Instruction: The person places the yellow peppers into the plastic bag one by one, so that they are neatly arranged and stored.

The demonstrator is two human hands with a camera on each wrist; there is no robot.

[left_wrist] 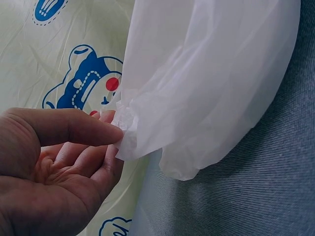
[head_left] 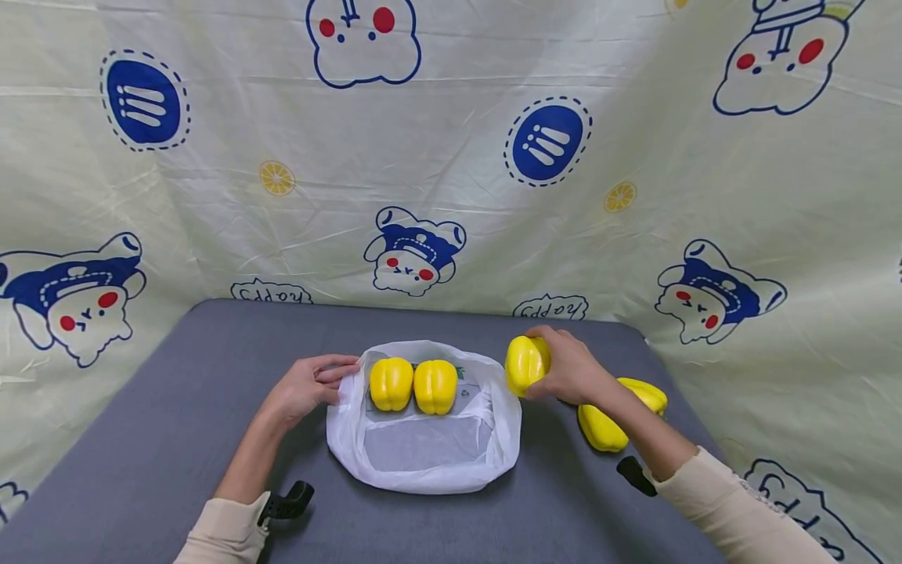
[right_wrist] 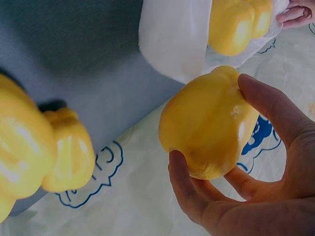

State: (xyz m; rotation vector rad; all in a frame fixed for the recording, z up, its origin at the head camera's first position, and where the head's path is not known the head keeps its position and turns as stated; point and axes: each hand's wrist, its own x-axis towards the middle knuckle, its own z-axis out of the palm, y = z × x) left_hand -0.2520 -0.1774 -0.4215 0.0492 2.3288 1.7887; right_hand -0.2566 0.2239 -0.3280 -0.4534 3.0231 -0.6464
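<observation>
1. A white plastic bag (head_left: 423, 479) sits on a grey-blue table (head_left: 162, 439), its wide mouth open upward and its rim loosely bunched.
2. Inside the bag, toward its far side, a left yellow pepper (head_left: 391, 384) and a right yellow pepper (head_left: 435, 387) lie side by side; whether they touch is unclear.
3. At the bag's left edge, the person's left hand (head_left: 301, 389) pinches the thin, crumpled rim between thumb and fingers.
4. Just beside the bag's right rim, the right hand (head_left: 572, 366) grips a third yellow pepper (head_left: 524, 366), thumb and fingers curved around its sides.
5. Farther right of the bag, more yellow peppers (head_left: 602, 429) lie close together on the table, partly hidden by the right forearm.
6. Beyond the bag and table hangs a pale backdrop (head_left: 458, 180) printed with blue-outlined cartoon animals and orange slices.
7. Cream sleeves (head_left: 225, 529) cover both arms, nearer than the bag.
</observation>
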